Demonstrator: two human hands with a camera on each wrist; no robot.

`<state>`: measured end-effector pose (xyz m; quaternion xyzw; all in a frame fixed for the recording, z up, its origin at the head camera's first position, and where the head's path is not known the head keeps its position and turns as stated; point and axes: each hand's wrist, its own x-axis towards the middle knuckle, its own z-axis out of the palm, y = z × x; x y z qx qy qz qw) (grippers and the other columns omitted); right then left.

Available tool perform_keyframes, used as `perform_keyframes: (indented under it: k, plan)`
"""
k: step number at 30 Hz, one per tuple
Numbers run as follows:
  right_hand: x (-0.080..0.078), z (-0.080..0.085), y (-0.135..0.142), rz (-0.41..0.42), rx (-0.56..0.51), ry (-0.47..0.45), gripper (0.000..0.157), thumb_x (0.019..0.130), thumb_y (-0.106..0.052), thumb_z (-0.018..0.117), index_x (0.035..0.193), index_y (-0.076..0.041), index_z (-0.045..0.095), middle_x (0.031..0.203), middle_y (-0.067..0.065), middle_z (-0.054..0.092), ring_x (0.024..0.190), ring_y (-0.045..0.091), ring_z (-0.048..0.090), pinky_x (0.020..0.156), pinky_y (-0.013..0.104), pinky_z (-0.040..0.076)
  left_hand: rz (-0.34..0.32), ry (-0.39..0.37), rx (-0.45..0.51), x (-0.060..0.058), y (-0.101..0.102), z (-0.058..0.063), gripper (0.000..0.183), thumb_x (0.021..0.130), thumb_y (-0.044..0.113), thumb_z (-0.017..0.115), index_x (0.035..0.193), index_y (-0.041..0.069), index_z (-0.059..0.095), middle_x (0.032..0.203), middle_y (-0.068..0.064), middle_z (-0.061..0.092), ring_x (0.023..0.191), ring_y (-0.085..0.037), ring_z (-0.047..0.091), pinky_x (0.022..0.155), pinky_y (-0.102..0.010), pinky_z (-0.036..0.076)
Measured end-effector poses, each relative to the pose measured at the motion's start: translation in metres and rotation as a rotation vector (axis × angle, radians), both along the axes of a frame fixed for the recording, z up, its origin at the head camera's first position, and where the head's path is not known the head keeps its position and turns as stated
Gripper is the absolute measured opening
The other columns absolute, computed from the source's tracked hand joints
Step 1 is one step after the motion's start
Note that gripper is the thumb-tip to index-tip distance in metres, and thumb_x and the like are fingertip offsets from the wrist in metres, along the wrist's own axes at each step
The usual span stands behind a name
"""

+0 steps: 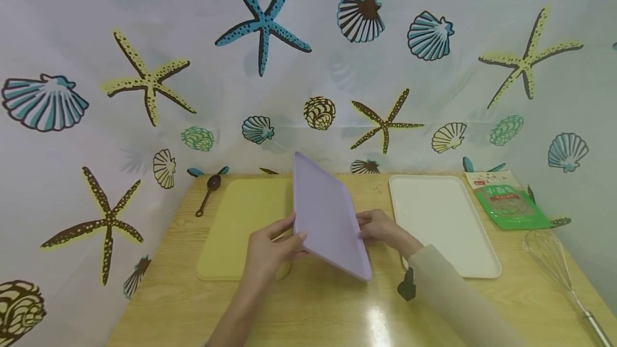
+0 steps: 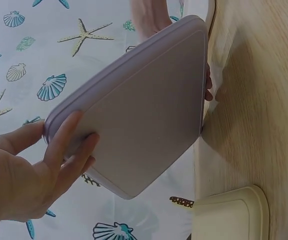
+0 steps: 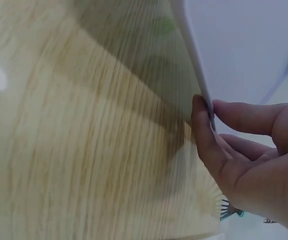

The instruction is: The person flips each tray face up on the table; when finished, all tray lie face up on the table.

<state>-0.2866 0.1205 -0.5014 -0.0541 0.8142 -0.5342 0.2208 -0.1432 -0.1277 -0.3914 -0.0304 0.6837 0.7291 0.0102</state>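
Note:
A purple rectangular tray is held tilted over the wooden table, its left side raised and its right side low near the tabletop. My left hand grips the raised left edge, thumb on the upper face and fingers spread on the underside, which shows in the left wrist view. At the opposite edge, my right hand pinches the rim between thumb and fingers. To the left, a yellow tray lies flat, partly hidden behind the purple one. A white tray lies flat to the right, partly covered by my right forearm.
A dark brown spoon lies at the table's back left. At the right are a green packet and a wire whisk with a metal handle. A sea-patterned curtain hangs close behind the wooden table.

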Motion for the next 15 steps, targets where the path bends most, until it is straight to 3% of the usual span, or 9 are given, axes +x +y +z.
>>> perform_keyframes:
  k: [4,15]
  plan:
    - [0.001,-0.001,0.006,0.007,-0.049,-0.026,0.064,0.076,0.010,0.066,0.135,0.012,0.045,0.124,0.027,0.059,0.108,0.034,0.063,0.085,0.036,0.057,-0.015,-0.026,0.018,-0.001,-0.005,-0.003,0.059,0.082,0.004,0.074,0.136,-0.003,0.050,0.135,-0.020,0.052,0.094,-0.032,0.069,0.079,-0.036,0.058]
    - [-0.002,0.000,0.019,-0.030,-0.110,-0.061,0.063,0.078,0.012,0.066,0.137,0.009,0.044,0.122,0.028,0.060,0.093,0.027,0.068,0.075,0.036,0.060,-0.150,-0.104,-0.034,-0.009,-0.024,-0.012,0.070,0.082,0.002,0.074,0.145,0.005,0.041,0.133,-0.020,0.050,0.100,-0.031,0.067,0.083,-0.040,0.057]
